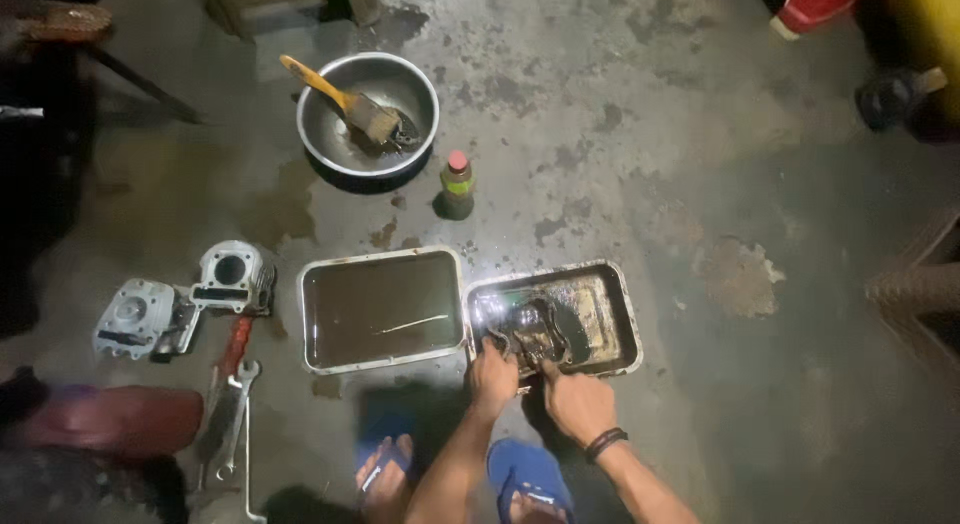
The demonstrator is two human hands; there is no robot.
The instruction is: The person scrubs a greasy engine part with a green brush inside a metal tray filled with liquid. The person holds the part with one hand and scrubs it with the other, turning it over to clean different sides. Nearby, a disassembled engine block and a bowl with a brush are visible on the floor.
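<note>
Squatting over the floor, the person has both hands down at the near rim of the right tray (612, 284), the grimy one with dark oily parts (535, 329) sitting in a shallow puddle. That tray sits just right of a second tray (383, 260) full of dark liquid, edges almost touching.

The left hand (493, 376) is on the near-left corner, fingers curled down over the rim into the tray; it looks like they're touching the parts, but whether they're pinched on anything can't be told from here. The right hand (576, 399), with a dark wristband, rests at the near edge, fingers (549, 368) bunched fairly close and pointing in at the parts, touching or nearly so.

Best way to handle this, judging by the mess: steady the tray with one hand, keep it flat so nothing slops out, and lift parts slow since they'll be slick.

Further off: a bowl (405, 84) with a brush (345, 99), a small bottle (457, 184), two engine castings (185, 299) and wrenches (235, 404) to the left
</note>
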